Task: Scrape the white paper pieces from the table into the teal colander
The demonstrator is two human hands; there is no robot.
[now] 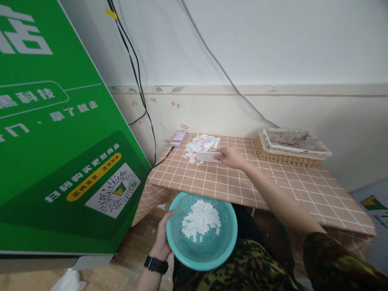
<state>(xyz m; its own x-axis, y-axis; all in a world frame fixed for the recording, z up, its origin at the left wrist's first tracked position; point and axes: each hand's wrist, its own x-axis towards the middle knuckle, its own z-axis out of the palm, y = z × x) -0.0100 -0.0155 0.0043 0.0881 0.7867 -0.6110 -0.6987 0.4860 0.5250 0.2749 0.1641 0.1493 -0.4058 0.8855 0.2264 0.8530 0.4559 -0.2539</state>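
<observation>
My left hand (164,233) grips the left rim of a round teal plastic basket (232,238), thumb over the edge. White paper scraps (201,220) lie heaped inside it. The basket is held just below the table's front edge. Over the tabletop, my right hand (230,157) pinches the right end of a flat white card (207,157), which stands on its long edge. Behind and to the left of the card, touching it or nearly so, is a loose pile of white and pinkish paper scraps (202,142).
A brown checked cloth covers the table (230,186). A lined wicker basket (287,157) stands at the back right. Near the pile lies a small blurred pack (179,138). Black cables (142,89) hang beside a large green cabinet (60,141) on the left.
</observation>
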